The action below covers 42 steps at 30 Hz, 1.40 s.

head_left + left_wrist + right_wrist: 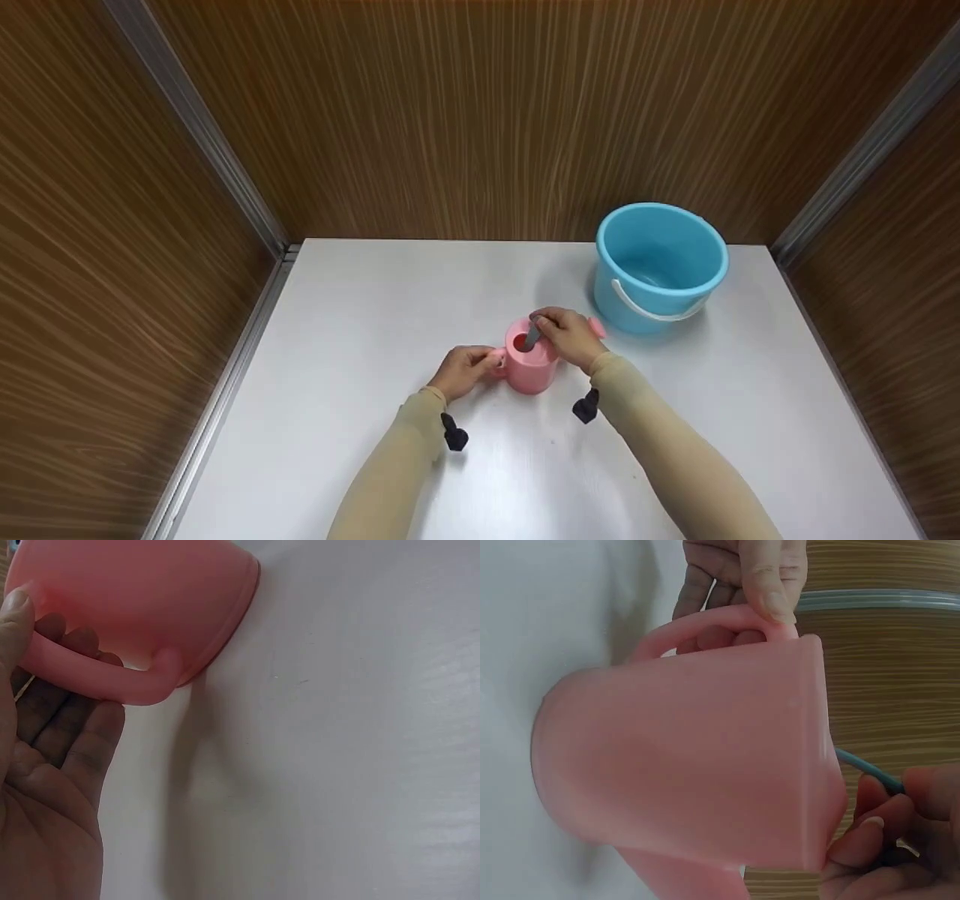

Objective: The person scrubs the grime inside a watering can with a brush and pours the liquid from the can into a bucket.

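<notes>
A pink watering can [531, 375] stands on the white table, its round top opening facing up and its spout pointing right. My left hand [461, 370] grips the can's handle [105, 680], with the thumb near the handle's upper end in the left wrist view. Above the opening, my right hand [571, 337] pinches a thin, flat grey-blue strip [532, 337]. The strip's lower end goes into the can, where its tip is hidden. In the right wrist view the strip [864, 765] curves slightly between the can and the fingers [862, 844]; its exact kind cannot be told.
A light blue bucket [634, 319] with a white handle [652, 315] stands behind and right of the can. The white table [360, 315] is bounded by brown wood-grain panels [465, 135] at the back and on both sides, with metal strips in the corners.
</notes>
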Each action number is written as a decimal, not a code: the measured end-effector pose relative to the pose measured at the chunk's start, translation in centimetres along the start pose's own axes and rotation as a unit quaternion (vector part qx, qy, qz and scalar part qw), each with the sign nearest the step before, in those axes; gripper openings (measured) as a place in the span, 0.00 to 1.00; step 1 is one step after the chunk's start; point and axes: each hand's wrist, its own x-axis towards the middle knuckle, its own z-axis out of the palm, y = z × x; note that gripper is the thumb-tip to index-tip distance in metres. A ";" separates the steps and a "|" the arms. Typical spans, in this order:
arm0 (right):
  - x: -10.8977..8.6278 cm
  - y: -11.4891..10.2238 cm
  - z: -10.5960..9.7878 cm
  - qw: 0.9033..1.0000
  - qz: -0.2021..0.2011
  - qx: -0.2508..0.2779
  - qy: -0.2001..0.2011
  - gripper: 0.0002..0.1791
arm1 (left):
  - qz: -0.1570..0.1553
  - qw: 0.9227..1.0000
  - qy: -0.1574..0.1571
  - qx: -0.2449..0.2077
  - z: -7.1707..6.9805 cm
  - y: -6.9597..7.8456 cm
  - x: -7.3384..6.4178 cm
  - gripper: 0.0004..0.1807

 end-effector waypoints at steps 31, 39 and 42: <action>-0.9 -1.1 -2.3 0.984 0.036 0.171 0.037 0.15 | 0.004 1.000 0.003 0.028 0.0 0.3 0.0 0.17; -0.8 -0.9 -1.2 0.992 0.034 0.119 0.020 0.15 | 0.006 0.999 0.009 0.037 -0.2 0.0 0.3 0.17; -1.0 -0.6 -0.5 0.995 0.034 0.089 0.017 0.15 | 0.005 0.999 0.007 0.037 0.0 0.1 0.3 0.17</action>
